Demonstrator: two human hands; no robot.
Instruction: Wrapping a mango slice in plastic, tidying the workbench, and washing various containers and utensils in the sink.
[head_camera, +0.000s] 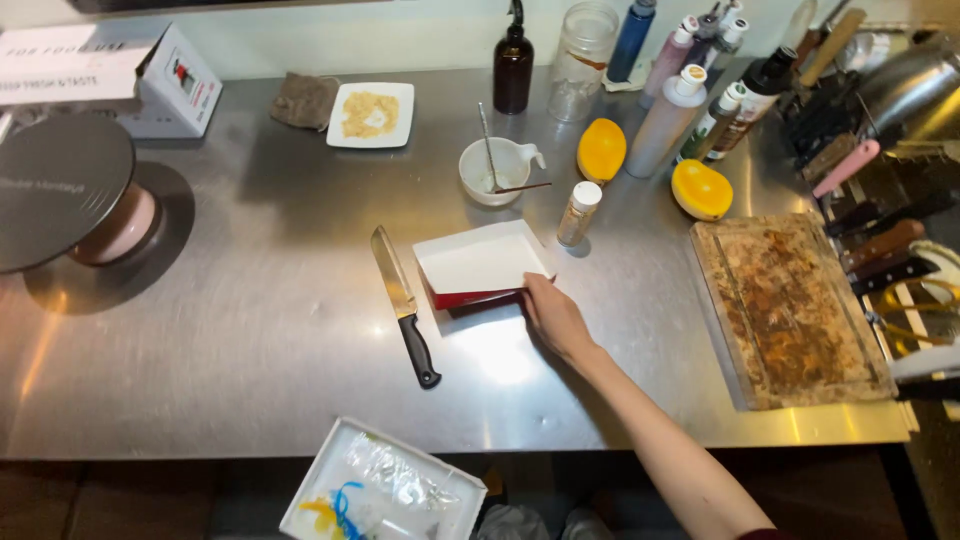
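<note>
My right hand (556, 318) reaches in from the lower right, arm stretched across the steel bench (250, 340); its fingers (532, 290) rest on the near right corner of a shallow paper tray (480, 262), white inside and red on the outer wall; the fingers lie nearly flat and close together, pressed against the tray's edge rather than wrapped round it; whether the thumb pinches the wall from below, I cannot tell. My left hand is out of view.

The tray sits near the middle of the bench, tilted a little off square; a kitchen knife (400, 300) with a black handle lies just beside it on the left, blade pointing away from me, apart from the tray.

Beyond the tray: a small white bowl (495, 170) with a thin utensil leaning in it; a small capped bottle (578, 213) standing upright just beside the tray's far right corner; two yellow-orange rounded pieces (601, 150), one further right; a row of squeeze bottles (668, 120) behind them; a dark pump bottle (513, 65).

Right: a worn wooden cutting board (790, 310), well apart from my hand. Far left: a turntable stand (60, 190). A white square plate (371, 114) holds pale crumbs.
</note>
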